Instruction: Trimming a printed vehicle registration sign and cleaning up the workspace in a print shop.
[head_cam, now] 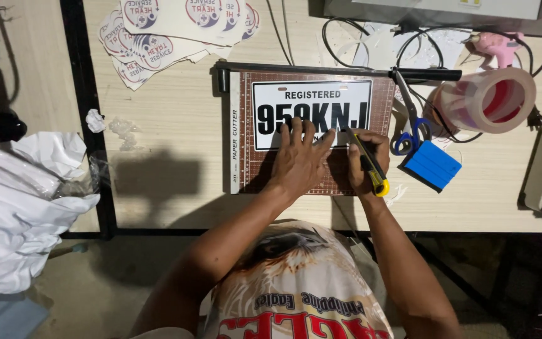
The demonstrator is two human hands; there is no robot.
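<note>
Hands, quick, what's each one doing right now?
Left hand: open, flat on the white plate.
Right hand: closed on the yellow utility knife.

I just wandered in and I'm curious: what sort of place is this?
Probably a small sign or sticker-printing workshop: a paper cutter holding a white plate sheet, a pile of round printed stickers, and a big tape roll.

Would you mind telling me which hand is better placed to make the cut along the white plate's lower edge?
Probably the right hand: it already holds the yellow utility knife with its tip near the white plate. The left hand lies flat, pressing the plate down.
</note>
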